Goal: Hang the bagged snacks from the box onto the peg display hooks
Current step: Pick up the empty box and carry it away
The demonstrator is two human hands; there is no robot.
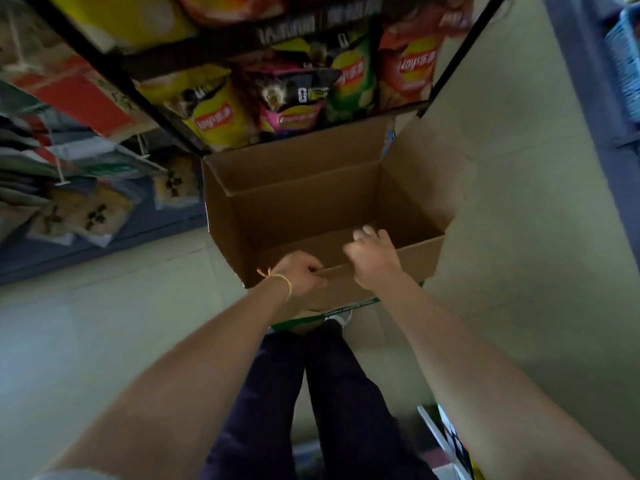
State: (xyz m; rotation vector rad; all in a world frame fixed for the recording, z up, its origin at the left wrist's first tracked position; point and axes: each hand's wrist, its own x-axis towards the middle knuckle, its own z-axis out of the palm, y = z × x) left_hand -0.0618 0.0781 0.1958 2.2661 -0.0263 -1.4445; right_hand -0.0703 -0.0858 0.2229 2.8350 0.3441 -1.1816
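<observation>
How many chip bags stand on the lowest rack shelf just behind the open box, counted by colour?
Yellow bag: 1
Pink and black bag: 1
Green bag: 1
Red-orange bag: 1
Total: 4

The shelves above are cut off and blurred, so they are not counted. The cardboard box shows no bags inside.

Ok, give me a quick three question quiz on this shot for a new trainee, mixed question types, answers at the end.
1. True or false: snack bags are visible inside the brown cardboard box.
2. Which of the two hands wears a yellow string bracelet: A left, B right?
3. What part of the box does the left hand grip?

Key
1. False, the visible interior shows only bare cardboard.
2. A.
3. The near top edge; the right hand is curled over the same edge.
</observation>
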